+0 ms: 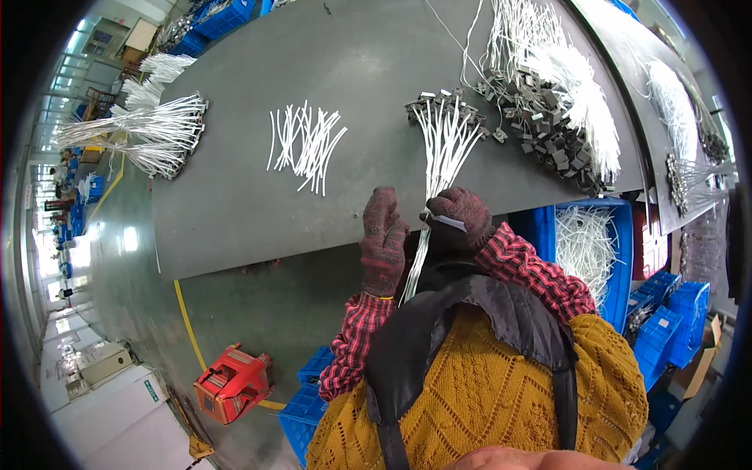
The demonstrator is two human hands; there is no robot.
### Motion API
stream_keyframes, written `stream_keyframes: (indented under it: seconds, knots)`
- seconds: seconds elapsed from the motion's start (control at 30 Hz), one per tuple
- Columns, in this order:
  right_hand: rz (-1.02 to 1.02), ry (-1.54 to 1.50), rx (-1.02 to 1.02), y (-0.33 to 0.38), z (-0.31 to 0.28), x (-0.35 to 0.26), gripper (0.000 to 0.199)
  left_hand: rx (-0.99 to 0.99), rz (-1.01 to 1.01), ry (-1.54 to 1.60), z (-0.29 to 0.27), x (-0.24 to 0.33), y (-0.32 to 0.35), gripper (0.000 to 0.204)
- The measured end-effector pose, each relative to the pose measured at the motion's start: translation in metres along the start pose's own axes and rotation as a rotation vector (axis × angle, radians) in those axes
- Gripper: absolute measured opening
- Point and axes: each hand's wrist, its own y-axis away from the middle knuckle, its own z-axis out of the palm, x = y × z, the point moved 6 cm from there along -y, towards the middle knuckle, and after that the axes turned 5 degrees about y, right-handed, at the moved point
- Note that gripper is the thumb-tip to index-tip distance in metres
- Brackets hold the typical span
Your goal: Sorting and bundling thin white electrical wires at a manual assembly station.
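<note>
A bundle of white wires (pixel 446 153) lies over the table's near edge, its strands fanned out at the far end. Small dark connectors (pixel 462 110) sit at that far end. My right hand (pixel 464 215), in a dark knitted glove, is closed around the bundle's narrow part. A pale flat strip (pixel 447 222) shows by its fingers; what it is I cannot tell. Below, the wire tails hang toward my lap. Just left of the bundle, my left hand (pixel 384 243), also gloved, is raised with its fingers stretched upward. Nothing is visible in it.
Loose short white wires (pixel 309 149) lie mid-table. Wired bundles (pixel 160 133) overhang the left end of the grey table (pixel 243 227). A large pile of dark connectors (pixel 552 133) with wires lies at right. Below stand a blue crate (pixel 624 258) of white wires and a red stool (pixel 233 384).
</note>
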Motion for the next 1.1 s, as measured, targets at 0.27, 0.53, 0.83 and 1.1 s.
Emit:
stream_keyframes:
  seconds: [0.27, 0.53, 0.83, 1.1]
  knots:
    - [-0.115, 0.072, 0.089, 0.005, 0.003, -0.003, 0.026, -0.381, 0.144, -0.332, 0.021, -0.01, -0.007, 0.031]
    - [-0.09, -0.275, 0.012, 0.052, -0.009, 0.009, 0.022, -0.068, 0.381, -0.852, -0.008, 0.003, -0.002, 0.024]
    - [0.246, -0.789, -0.103, 0.024, 0.009, 0.015, 0.012, -0.129, -0.538, 0.721, 0.01, -0.032, 0.001, 0.019]
    - [0.32, -0.997, -0.232, 0.009, 0.006, -0.017, 0.013, -0.305, 0.084, 0.082, 0.01, 0.015, 0.0, 0.012]
